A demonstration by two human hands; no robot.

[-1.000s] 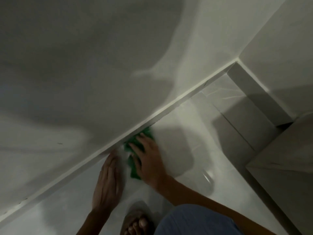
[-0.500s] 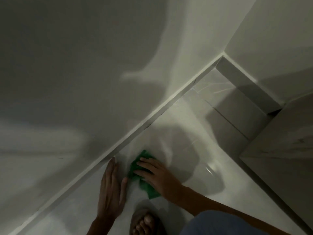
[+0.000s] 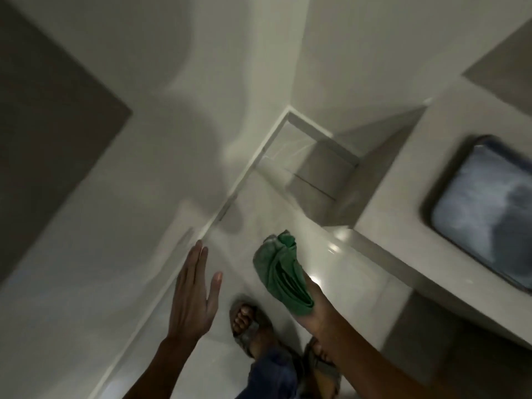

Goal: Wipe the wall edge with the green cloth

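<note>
Dim room, pale walls [image 3: 178, 82], glossy tiled floor [image 3: 339, 272], white counter [image 3: 403, 180]

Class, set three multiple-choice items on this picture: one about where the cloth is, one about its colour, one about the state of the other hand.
1. Where is the green cloth?
A. Flat on the floor
B. Bunched in the right hand, off the floor
C. Draped on the counter

2. What colour is the cloth?
A. Green
B. Red
C. Yellow

3. What state is the left hand in?
A. Fist round a bottle
B. Open, fingers stretched, holding nothing
C. Gripping the cloth

Key: 1 B, the cloth sticks up out of the right hand, above the tiles. 2 A, its folds are plainly green. 3 B, the palm is spread beside the wall edge, nothing in it.
</note>
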